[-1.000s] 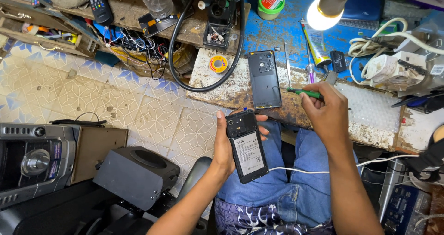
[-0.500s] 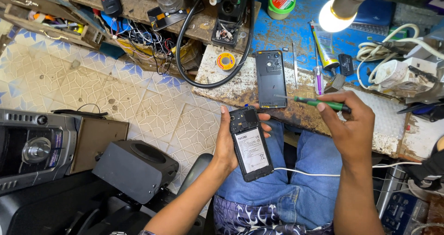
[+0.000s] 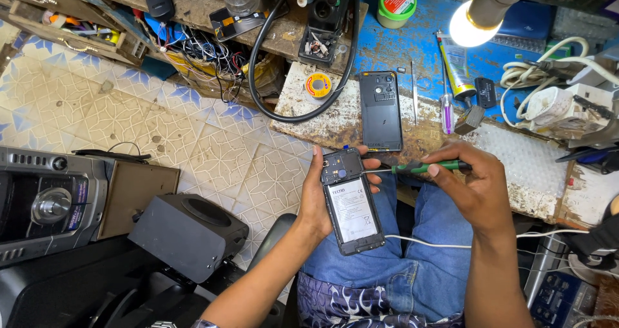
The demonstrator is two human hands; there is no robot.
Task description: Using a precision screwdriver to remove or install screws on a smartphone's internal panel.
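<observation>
My left hand (image 3: 317, 202) grips an opened black phone (image 3: 351, 202) with its back off, battery and white label showing. My right hand (image 3: 474, 186) holds a green-handled screwdriver (image 3: 422, 168) level, its tip touching the phone's upper edge near the camera end. The phone's removed black back cover (image 3: 380, 110) lies on the worn bench just beyond, inner side up. Both hands hover over my lap in blue jeans.
A lit lamp bulb (image 3: 474, 23) glares over the blue bench top (image 3: 412, 44). A purple screwdriver (image 3: 448, 102), glue tube (image 3: 456, 60), solder roll (image 3: 318, 84), thick black cable (image 3: 258, 76) and white cords (image 3: 541, 96) lie there. A speaker (image 3: 187, 234) and stereo (image 3: 45, 202) stand on the tiled floor at left.
My right hand has brought the green screwdriver from over the bench down to the top of the phone. The left hand has tilted the phone slightly and kept hold of it.
</observation>
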